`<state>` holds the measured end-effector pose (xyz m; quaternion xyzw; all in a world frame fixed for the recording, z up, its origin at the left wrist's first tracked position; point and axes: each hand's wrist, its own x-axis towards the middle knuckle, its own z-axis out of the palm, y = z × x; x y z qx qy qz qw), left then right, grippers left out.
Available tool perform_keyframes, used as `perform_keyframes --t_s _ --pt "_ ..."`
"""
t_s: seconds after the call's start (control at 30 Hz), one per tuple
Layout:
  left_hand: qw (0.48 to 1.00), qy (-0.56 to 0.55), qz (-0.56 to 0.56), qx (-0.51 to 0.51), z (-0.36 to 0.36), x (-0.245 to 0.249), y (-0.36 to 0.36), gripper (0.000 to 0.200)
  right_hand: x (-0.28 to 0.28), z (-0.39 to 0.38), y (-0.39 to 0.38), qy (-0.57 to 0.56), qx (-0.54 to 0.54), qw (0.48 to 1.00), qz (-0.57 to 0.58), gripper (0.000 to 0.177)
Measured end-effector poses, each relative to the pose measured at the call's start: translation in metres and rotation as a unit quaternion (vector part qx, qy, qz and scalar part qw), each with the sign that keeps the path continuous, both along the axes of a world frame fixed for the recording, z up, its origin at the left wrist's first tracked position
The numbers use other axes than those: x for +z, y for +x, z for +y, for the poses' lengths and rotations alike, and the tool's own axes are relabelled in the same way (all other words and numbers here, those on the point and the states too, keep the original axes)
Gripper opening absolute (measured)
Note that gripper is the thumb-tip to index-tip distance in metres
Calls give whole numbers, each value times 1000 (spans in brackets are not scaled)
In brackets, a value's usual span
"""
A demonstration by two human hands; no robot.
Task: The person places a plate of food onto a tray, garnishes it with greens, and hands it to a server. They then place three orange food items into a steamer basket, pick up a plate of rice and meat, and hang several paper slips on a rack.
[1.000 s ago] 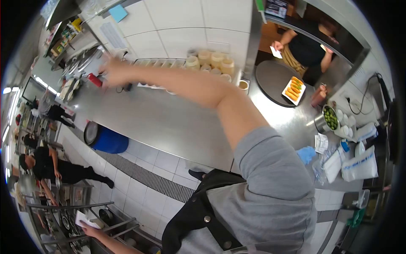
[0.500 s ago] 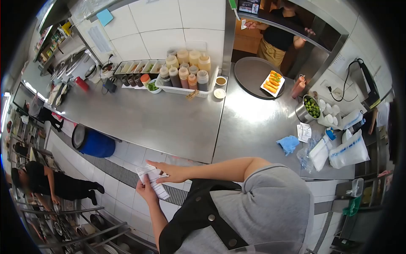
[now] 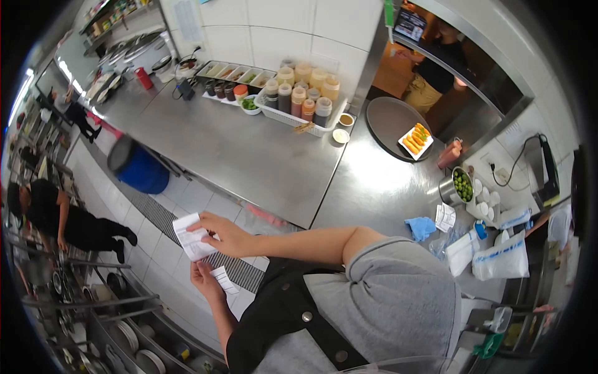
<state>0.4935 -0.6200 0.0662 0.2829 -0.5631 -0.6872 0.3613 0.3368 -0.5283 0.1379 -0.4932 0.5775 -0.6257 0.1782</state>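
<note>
My right hand [image 3: 225,235] pinches a white paper slip [image 3: 192,237] with printed lines, held above the floor at the lower left. Just below it, my left hand [image 3: 205,279] has its thumb and fingers closed on another lined slip [image 3: 225,281], whose end sticks out to the right of the fingers. The two slips look separate. My right forearm reaches across in front of the steel counter's [image 3: 249,162] near edge.
Sauce bottles [image 3: 298,100] stand in a white basket. A round tray [image 3: 392,128] holds a plate of rolls [image 3: 416,142]. A blue barrel [image 3: 138,165] stands by the counter. One person [image 3: 68,218] is at left, another [image 3: 436,68] behind the pass window.
My right hand has gone from spread over the paper to holding a slip, raised left. My left hand is slightly lower with the other slip. The view has shifted.
</note>
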Motion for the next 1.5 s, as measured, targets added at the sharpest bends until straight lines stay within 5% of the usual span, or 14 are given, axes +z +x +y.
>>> perform_keyframes --t_s 0.23,0.3,0.4,0.5,0.8,1.07,1.5 --pt "989 -3 -127 -70 13 -36 48 34 47 -37 -27 -89 -27 995 31 60" --pt "984 -13 -173 -49 18 -41 59 41 52 -47 -54 -116 -9 990 -85 60" --pt "975 5 -222 -23 18 -34 62 45 76 -44 -96 -154 -6 983 -99 61" --pt "979 10 -203 -6 6 -33 56 47 114 -34 -101 -146 28 986 -74 61" --pt "983 7 -184 -1 -54 -19 13 51 108 -86 -133 -88 79 989 -88 60" --pt "974 16 -222 29 -127 -3 -39 52 95 -171 -193 -27 83 985 -146 57" --pt "960 32 -231 152 -287 17 -78 49 95 -379 -228 -22 252 956 -149 54"
